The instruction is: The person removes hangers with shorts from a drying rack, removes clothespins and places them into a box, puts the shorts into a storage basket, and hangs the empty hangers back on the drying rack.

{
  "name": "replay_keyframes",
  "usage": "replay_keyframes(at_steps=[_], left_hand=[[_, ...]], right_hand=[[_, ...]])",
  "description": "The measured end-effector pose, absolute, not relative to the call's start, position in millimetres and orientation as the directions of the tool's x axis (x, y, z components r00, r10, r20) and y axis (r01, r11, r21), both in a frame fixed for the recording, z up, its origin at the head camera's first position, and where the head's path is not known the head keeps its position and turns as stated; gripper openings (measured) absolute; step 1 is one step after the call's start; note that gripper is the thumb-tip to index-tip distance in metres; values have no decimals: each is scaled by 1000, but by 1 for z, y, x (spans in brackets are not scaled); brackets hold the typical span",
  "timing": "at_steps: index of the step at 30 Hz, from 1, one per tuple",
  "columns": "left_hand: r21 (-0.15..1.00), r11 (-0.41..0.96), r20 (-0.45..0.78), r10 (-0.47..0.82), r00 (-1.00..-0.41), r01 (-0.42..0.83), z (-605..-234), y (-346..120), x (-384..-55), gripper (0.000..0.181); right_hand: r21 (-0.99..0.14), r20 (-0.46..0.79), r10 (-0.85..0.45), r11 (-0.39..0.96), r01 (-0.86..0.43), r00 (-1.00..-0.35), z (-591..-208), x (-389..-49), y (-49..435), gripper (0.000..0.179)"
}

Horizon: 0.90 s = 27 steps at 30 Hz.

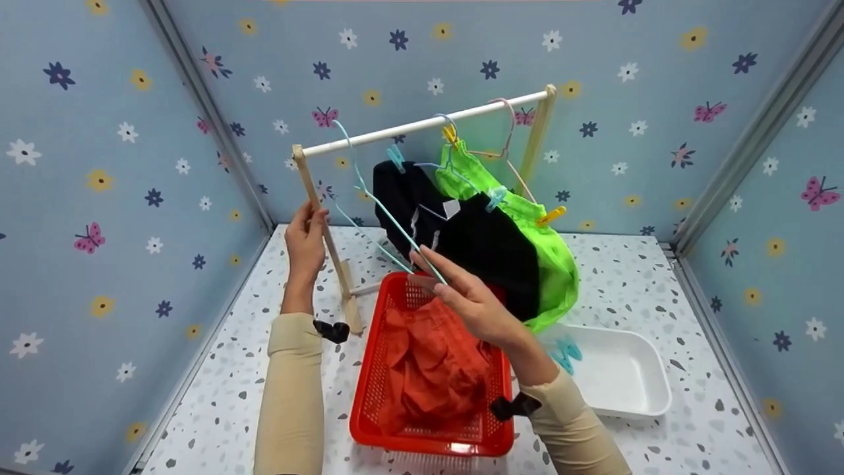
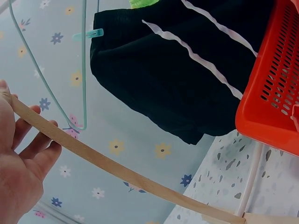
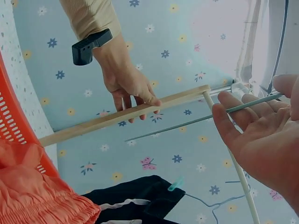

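Observation:
My left hand grips the wooden upright at the left end of a clothes rack, thumb on one side and fingers on the other. A bare light-teal hanger hooks over the rack's white rail, tilted towards me. Its lower part is held between the thumb and fingers of my right hand. Black shorts with a white drawstring hang on a blue hanger, fixed by teal clothespins. Behind them, bright green shorts hang on a pink hanger with yellow clothespins.
Below my right hand stands a red perforated basket with orange-red clothing in it. A white tray with teal clothespins sits right of it. Flowered panels enclose the speckled tabletop on the left, back and right.

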<state>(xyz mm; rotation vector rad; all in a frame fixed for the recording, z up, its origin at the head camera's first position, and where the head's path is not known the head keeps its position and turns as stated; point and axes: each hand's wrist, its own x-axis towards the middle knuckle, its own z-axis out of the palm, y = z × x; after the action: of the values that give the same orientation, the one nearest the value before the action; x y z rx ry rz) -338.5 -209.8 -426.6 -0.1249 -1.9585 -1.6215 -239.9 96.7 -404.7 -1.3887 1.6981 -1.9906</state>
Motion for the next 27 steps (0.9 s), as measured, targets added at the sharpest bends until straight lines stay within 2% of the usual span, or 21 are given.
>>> replay_keyframes(at_steps=[7,20,24,27], left_hand=[[878,240,473,-296,-830,414,-422,-212,-338,38],[857,243,510,-277,-814,454,-427,-211,-340,36],[877,237,475,-288,-831,418,-428,-210,-338,38],[888,228,453,-296,-841,399,-427,-210,-337,40]], right_hand=[[-849,507,-672,-282,-447,-539,-406,-245,80,55],[-882,457,-708,-279,-381,-539,-429,-252,61,52],[-901,413,-715,-234,-364,-564,-437,-251,59,53],[-914,369,-700,-155,-374,-612,-435,-247,58,54]])
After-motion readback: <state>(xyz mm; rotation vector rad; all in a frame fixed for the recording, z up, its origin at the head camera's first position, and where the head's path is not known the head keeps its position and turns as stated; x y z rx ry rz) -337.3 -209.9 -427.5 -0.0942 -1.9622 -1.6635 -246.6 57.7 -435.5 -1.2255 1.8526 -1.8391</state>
